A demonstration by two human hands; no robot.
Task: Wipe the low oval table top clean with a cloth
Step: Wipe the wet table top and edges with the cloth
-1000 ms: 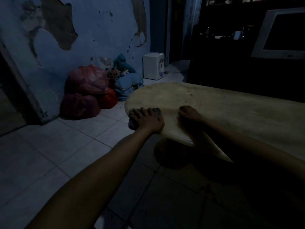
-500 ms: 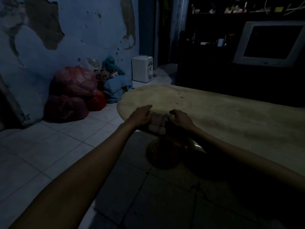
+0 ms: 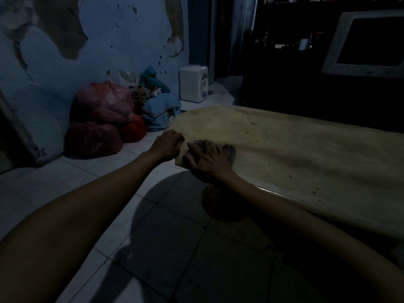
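Observation:
The low oval table top [image 3: 295,149] is pale yellow with dark specks and fills the right half of the view. A dark, folded cloth [image 3: 230,152] lies on its near left end. My right hand [image 3: 207,159] presses flat on the cloth, fingers spread over it, and covers most of it. My left hand [image 3: 168,145] sits just left of it at the table's left rim with its fingers curled. Whether it grips the rim is not clear.
Red plastic bags [image 3: 100,121] and a heap of blue cloth [image 3: 159,110] lie against the peeling wall. A small white appliance [image 3: 193,84] stands on the tiled floor beyond. A dark cabinet with a white-framed screen [image 3: 365,42] lines the far side. The table's base [image 3: 220,202] is under its near edge.
Earlier my left hand pressed the cloth, then both hands held it at the table's edge. Now my right hand alone presses it on the top, and the left has moved to the rim.

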